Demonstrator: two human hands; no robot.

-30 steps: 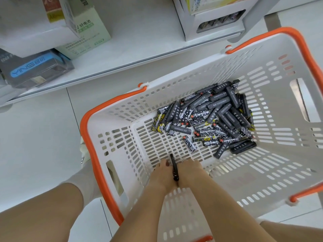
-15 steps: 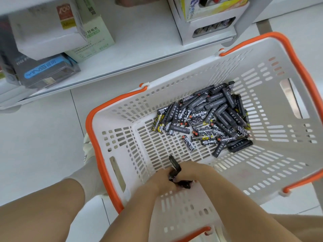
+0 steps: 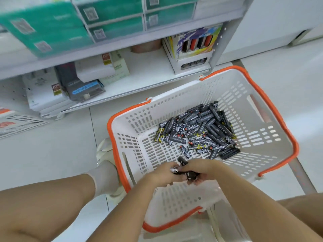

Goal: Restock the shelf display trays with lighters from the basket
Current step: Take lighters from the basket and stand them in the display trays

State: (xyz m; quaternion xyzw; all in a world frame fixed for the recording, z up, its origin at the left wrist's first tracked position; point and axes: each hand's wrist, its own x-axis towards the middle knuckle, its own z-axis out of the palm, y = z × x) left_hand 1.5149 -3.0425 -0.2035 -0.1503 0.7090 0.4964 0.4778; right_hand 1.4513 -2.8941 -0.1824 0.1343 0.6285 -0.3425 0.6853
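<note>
A white basket (image 3: 262,109) with an orange rim stands on the floor before the shelf. A heap of black patterned lighters (image 3: 197,130) lies at its far right. Above the basket's near side my left hand (image 3: 161,174) and my right hand (image 3: 201,169) meet, and both grip a small bunch of black lighters (image 3: 185,172) held between them. One lighter sticks up from the bunch. On the lower shelf at the right stands a display tray (image 3: 192,49) with upright lighters in red, black and orange.
The lower shelf (image 3: 150,74) carries white boxes and a dark box with a blue label (image 3: 83,88). Green cartons (image 3: 111,20) fill the shelf above. A second white basket (image 3: 15,123) lies at the far left. My left leg and white sock (image 3: 104,179) are beside the basket.
My hands have lifted slightly from the basket floor and gathered more lighters between them. The view has tilted up, so more of the shelf shows.
</note>
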